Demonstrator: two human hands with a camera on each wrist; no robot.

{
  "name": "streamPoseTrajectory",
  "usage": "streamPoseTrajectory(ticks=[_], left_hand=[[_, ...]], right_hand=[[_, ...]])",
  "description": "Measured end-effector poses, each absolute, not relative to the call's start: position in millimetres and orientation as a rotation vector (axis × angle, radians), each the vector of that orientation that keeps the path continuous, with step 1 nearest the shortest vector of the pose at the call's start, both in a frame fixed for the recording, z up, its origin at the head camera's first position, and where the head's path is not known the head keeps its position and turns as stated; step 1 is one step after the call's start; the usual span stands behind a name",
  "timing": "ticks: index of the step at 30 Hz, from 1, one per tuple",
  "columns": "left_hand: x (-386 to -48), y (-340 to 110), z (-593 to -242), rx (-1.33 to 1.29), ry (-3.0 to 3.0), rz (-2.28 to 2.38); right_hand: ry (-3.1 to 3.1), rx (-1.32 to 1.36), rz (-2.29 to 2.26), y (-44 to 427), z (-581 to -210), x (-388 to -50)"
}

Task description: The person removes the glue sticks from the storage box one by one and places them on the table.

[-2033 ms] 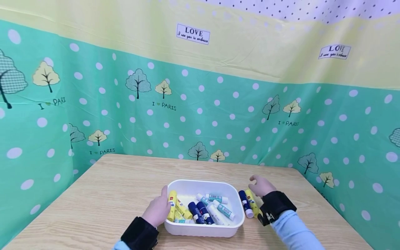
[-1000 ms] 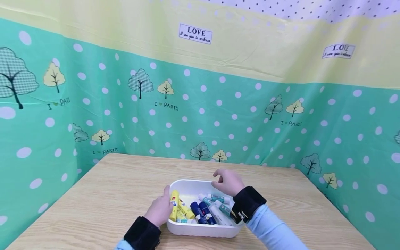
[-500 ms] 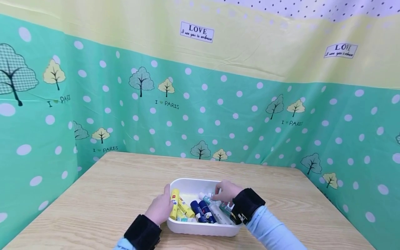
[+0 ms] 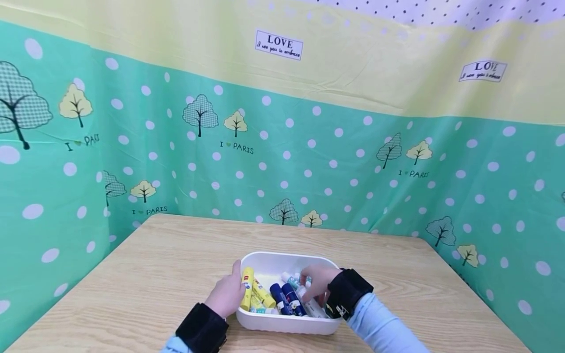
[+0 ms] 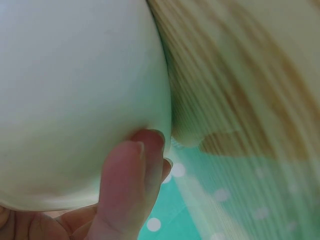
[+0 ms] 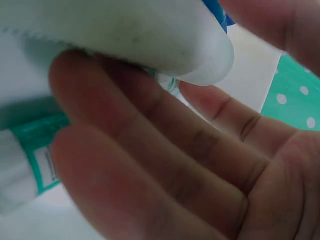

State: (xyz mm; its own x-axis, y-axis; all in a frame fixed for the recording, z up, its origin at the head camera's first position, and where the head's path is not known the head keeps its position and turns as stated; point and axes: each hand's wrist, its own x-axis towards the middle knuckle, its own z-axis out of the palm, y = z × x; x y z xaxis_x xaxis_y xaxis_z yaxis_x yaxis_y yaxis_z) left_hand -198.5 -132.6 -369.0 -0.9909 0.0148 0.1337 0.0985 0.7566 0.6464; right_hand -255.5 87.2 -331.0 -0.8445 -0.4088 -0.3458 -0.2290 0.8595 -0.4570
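My left hand holds the left end of a white plastic box; the left wrist view has its thumb pressed to the box wall. Inside lie yellow glue sticks at the left, dark blue glue sticks in the middle and white glue sticks with teal labels. My right hand reaches into the right part of the box. In the right wrist view its loosely bent fingers touch a plain white glue stick from below, the thumb apart from it. A teal-labelled stick lies beside the fingertips.
The box stands near the front of a wood-grain table. A green and yellow printed curtain hangs behind it and at both sides. The right wrist and its black band block the view of the table just right of the box.
My right hand has moved left from beside the blue and yellow glue sticks on the table, over the rim and down into the box. The left hand keeps its hold on the box.
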Motion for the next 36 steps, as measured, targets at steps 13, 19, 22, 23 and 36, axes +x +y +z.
streamPoseTrajectory(ticks=[13, 19, 22, 23, 36], left_hand=[[-198.2, -132.1, -370.8, -0.090, -2.829, -1.059], [-198.5, -131.6, -371.8, -0.083, -2.836, -1.057], [-198.2, -131.9, -371.5, -0.084, -2.835, -1.049], [-198.2, -131.9, -371.2, -0.083, -2.836, -1.050], [-199.0, -132.1, -369.0, -0.076, -2.838, -1.047]], right_hand=[[2.479, -0.472, -0.546, 86.8, -335.0, -259.5], [2.465, -0.475, -0.550, 87.2, -335.3, -259.1], [2.493, -0.490, -0.519, 86.4, -333.6, -257.3], [2.500, -0.491, -0.515, 86.1, -333.0, -257.0], [2.568, -0.575, -0.499, 87.8, -331.7, -257.8]])
